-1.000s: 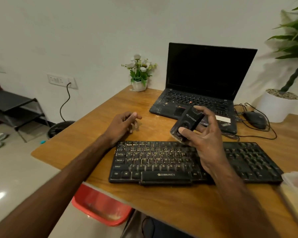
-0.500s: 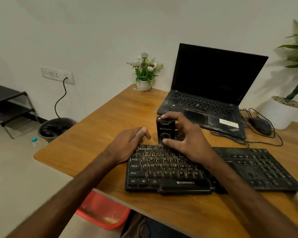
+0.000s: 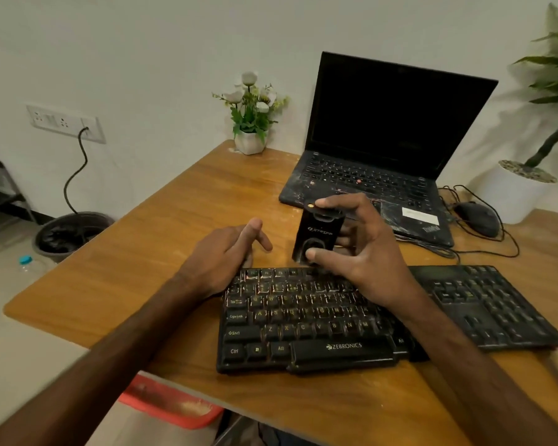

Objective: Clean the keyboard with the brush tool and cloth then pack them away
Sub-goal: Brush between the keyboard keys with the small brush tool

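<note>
A dusty black keyboard [image 3: 319, 329] lies along the front of the wooden table [image 3: 161, 262]. My right hand [image 3: 364, 252] grips a black, box-shaped brush tool [image 3: 316, 235] upright, its lower end touching the top row of keys; the thumb is on the tool's front and the index finger hooks over its top. My left hand [image 3: 219, 255] rests at the keyboard's upper left corner with its fingers relaxed and holding nothing. No cloth shows in this view.
An open black laptop [image 3: 384, 149] stands behind the keyboard, with a mouse [image 3: 479, 218] and cables to its right. A small flower pot [image 3: 250, 141] and a large potted plant [image 3: 522, 191] sit at the back. A red bin [image 3: 171, 403] is under the table's front edge.
My right hand brought the brush tool down from above the keyboard and stood it upright on the top key row. My left hand moved closer to the keyboard's upper left corner.
</note>
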